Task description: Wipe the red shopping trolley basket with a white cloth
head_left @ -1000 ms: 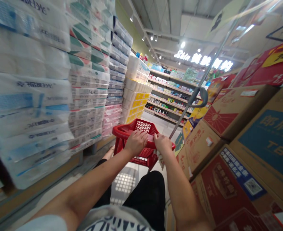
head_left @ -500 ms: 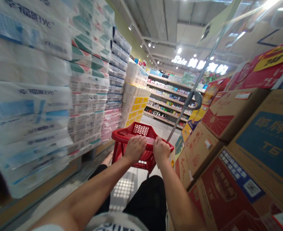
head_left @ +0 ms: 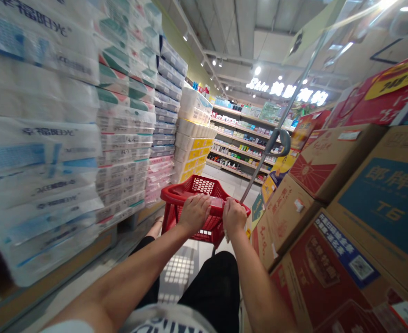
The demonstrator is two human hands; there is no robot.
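Observation:
A red plastic shopping cart [head_left: 171, 196] with a perforated basket stands right in front of my legs. My left hand [head_left: 195, 213] is wrapped over the middle of its handlebar. Farther right on the same bar, my right hand [head_left: 234, 215] has its fingers curled over it; something small and pale shows beneath the wrist. The two hands are a short gap apart, with a pinkish strip of the handle between them. Through the mesh, the part of the basket I can see shows no goods. The fingertips on the far side of the bar are hidden.
Tall stacks of wrapped tissue packs [head_left: 124, 134] line the left side. Cardboard cartons [head_left: 328, 166] are piled close on the right, beside a slanting metal pole [head_left: 259, 169]. Stocked shelves [head_left: 241, 138] cross the far end. Pale floor tiles [head_left: 224, 178] lie ahead.
The surroundings have shifted very slightly in view, the left stacks a little leftward. Both hands stay on the handlebar, and the cart keeps nearly the same place before me.

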